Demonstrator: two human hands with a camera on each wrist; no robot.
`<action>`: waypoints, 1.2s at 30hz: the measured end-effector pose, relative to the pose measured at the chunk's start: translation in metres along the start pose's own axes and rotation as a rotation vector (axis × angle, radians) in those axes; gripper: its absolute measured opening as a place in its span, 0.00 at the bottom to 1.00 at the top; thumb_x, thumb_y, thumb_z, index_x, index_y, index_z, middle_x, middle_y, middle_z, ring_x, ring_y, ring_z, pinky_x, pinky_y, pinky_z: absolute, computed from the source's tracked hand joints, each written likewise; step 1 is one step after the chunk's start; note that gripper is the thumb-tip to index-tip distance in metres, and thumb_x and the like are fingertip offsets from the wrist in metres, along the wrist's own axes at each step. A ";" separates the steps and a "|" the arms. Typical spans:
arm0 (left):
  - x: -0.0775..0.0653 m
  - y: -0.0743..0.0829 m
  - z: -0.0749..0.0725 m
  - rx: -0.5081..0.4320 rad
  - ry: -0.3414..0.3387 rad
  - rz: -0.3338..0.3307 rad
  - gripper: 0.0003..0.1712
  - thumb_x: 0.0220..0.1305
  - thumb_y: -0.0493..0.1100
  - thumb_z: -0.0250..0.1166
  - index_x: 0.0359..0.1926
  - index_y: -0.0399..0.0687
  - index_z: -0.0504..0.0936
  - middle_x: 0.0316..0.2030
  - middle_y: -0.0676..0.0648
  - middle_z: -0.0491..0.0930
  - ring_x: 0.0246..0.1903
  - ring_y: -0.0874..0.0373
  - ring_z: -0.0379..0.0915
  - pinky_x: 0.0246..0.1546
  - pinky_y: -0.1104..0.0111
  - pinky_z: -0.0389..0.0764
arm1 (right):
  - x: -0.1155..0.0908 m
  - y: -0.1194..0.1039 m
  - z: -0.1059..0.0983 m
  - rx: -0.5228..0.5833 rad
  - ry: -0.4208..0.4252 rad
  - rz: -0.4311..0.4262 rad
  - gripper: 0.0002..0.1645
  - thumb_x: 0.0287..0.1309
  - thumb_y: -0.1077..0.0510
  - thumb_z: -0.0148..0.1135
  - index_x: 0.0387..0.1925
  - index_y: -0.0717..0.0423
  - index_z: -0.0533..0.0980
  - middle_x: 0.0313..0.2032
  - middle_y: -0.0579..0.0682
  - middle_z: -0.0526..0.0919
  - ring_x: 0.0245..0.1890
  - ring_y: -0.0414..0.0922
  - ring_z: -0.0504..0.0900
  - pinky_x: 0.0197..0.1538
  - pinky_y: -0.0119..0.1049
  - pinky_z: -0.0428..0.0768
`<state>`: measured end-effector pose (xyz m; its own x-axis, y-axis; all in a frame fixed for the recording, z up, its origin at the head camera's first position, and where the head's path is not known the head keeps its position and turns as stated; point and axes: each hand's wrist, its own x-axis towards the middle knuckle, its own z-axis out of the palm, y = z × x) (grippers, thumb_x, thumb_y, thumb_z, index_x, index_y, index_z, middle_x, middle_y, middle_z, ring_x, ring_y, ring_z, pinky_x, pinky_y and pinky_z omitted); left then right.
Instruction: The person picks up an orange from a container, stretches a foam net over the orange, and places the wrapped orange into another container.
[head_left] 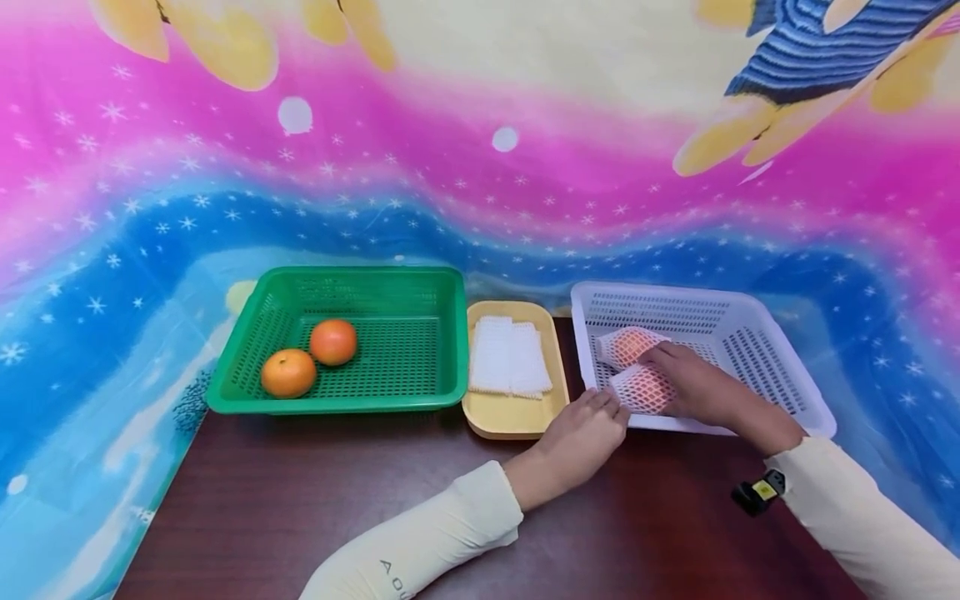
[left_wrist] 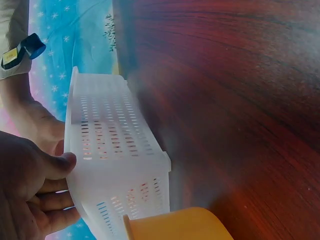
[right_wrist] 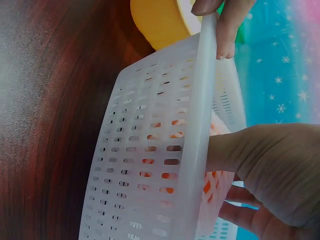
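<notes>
Inside the white basket (head_left: 765,358) lie two oranges in white foam nets. My right hand (head_left: 697,387) grips the nearer netted orange (head_left: 643,390), while the other netted orange (head_left: 626,343) sits just behind it. In the right wrist view the right thumb reaches down inside the basket wall (right_wrist: 145,145), against the net. My left hand (head_left: 588,437) pinches the basket's rim at its near left corner; the left wrist view has the thumb (left_wrist: 62,162) over the rim.
A green basket (head_left: 337,407) on the left holds two bare oranges (head_left: 288,373). Between the baskets, a yellow tray (head_left: 510,423) carries flat white foam nets (head_left: 510,354). All stand on a dark wooden table (head_left: 300,483) against a patterned cloth (head_left: 450,192).
</notes>
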<state>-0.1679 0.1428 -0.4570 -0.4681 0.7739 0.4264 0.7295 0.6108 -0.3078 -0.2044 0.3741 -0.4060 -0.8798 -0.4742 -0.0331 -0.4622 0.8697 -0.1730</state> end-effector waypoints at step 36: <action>0.001 -0.001 -0.002 -0.035 -0.007 -0.009 0.14 0.73 0.40 0.56 0.49 0.57 0.86 0.41 0.59 0.86 0.49 0.63 0.79 0.54 0.71 0.79 | 0.012 0.011 0.011 0.100 -0.058 0.152 0.39 0.36 0.67 0.83 0.52 0.69 0.75 0.48 0.66 0.75 0.46 0.59 0.78 0.47 0.56 0.80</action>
<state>-0.1685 0.1429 -0.4546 -0.4782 0.7694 0.4235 0.7422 0.6118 -0.2736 -0.2187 0.3761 -0.4194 -0.9296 -0.3475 -0.1225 -0.3081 0.9155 -0.2587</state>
